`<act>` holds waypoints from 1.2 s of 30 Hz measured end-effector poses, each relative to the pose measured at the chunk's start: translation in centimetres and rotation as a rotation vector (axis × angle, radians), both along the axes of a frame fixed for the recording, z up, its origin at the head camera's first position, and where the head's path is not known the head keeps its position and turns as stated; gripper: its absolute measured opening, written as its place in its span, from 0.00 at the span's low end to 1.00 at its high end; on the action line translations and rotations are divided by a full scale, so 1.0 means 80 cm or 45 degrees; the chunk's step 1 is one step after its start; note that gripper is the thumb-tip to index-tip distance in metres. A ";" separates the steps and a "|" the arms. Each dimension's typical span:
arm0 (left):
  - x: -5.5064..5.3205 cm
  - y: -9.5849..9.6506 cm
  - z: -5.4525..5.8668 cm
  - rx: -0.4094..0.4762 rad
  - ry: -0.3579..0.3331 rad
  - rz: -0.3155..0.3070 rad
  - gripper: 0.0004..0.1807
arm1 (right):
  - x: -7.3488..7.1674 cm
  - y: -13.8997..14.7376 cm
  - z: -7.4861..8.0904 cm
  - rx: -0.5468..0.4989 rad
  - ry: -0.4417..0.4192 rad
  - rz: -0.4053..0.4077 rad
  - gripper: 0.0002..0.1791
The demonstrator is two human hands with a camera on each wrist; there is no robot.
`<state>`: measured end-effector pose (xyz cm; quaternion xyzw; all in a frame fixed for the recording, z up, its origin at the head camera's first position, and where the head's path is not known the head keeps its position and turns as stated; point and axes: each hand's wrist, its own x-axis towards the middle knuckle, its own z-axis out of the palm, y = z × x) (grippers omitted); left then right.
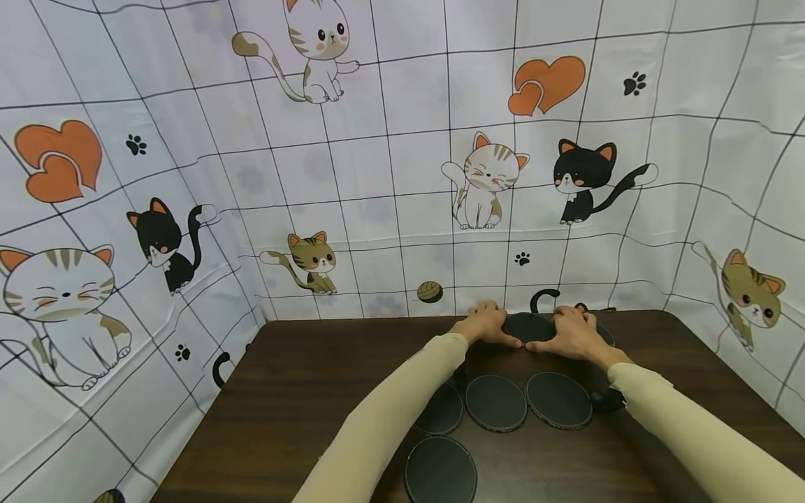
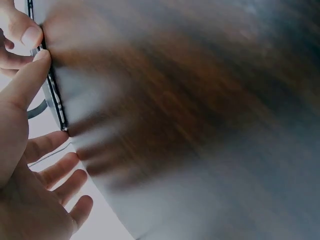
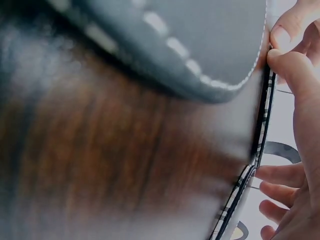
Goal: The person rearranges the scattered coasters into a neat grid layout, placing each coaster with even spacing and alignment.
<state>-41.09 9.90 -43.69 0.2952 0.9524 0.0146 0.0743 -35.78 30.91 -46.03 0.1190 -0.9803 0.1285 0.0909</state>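
Observation:
At the table's far edge, a round black coaster [image 1: 530, 327] with light edge stitching lies between my two hands. My left hand [image 1: 484, 325] grips its left side, thumb at the near rim and fingers spread around the side. On the other side, my right hand [image 1: 574, 334] holds it the same way, the two thumb tips close together. Seen edge-on, the coaster [image 2: 56, 97] lies low over the tabletop in the left wrist view. Another coaster [image 1: 605, 335] sits just right of it, partly behind my right hand; its rim [image 3: 231, 207] meets the held one.
Nearer me on the dark wooden table [image 1: 314, 391] lie a middle coaster [image 1: 497, 403], a right one [image 1: 560, 399], a left one [image 1: 440, 412] partly under my left sleeve, and a front one [image 1: 440, 471]. A cat-print sheet [image 1: 409, 175] hangs behind the table.

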 end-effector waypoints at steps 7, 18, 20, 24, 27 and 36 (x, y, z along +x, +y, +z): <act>-0.006 -0.007 0.003 0.018 0.024 -0.023 0.44 | -0.003 -0.005 0.005 0.016 0.071 0.010 0.50; -0.013 -0.021 0.010 0.176 0.010 -0.097 0.38 | 0.004 -0.009 0.014 0.015 0.164 0.029 0.53; -0.012 -0.025 0.015 0.215 0.018 -0.110 0.37 | 0.007 -0.010 0.019 0.011 0.191 0.043 0.52; -0.004 -0.033 0.024 0.255 0.021 -0.148 0.37 | 0.019 -0.011 0.030 0.016 0.252 0.070 0.51; 0.008 -0.037 0.028 0.266 0.037 -0.195 0.37 | 0.036 -0.012 0.039 0.036 0.307 0.095 0.51; 0.081 -0.061 0.051 0.280 0.200 -0.194 0.35 | 0.098 -0.027 0.062 0.026 0.488 0.177 0.49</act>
